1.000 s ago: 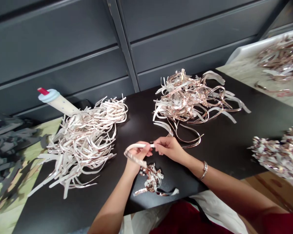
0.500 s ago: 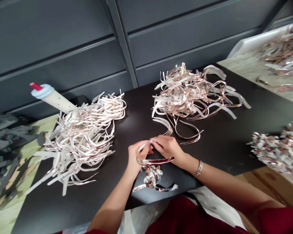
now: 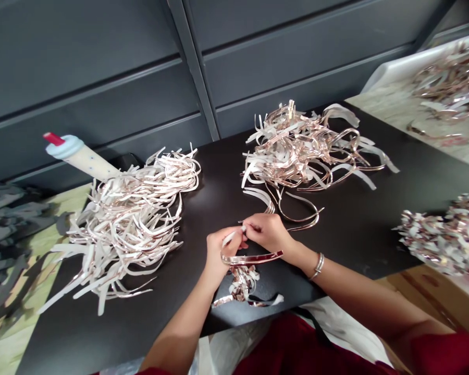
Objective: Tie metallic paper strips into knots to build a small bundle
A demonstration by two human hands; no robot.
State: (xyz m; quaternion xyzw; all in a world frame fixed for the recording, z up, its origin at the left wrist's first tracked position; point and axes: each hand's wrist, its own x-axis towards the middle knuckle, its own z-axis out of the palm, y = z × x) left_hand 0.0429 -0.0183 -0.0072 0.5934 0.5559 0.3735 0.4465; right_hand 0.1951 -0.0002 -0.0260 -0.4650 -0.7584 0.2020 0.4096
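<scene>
My left hand (image 3: pixel 218 251) and my right hand (image 3: pixel 266 232) meet over the front middle of a black table (image 3: pixel 359 224). Both pinch one end of a curved rose-gold strip (image 3: pixel 254 257), which loops below my hands and juts out to the right. Under my hands lies a small heap of short shiny offcuts (image 3: pixel 242 285). A pile of pale curved strips (image 3: pixel 135 216) spreads out to the left. Another tangle of rose-gold strips (image 3: pixel 305 151) lies behind my right hand. My right wrist wears a silver bangle (image 3: pixel 318 265).
A white bottle with a red tip (image 3: pixel 76 154) leans behind the left pile. A heap of shiny scraps (image 3: pixel 441 237) sits at the table's right edge. More strips lie on a pale surface (image 3: pixel 445 83) at the far right. Dark cutouts (image 3: pixel 8 229) lie far left. Grey panels rise behind.
The strip's loop, held up on the left a second ago, has turned downward and its free end now points right under my right hand. My hands stay together.
</scene>
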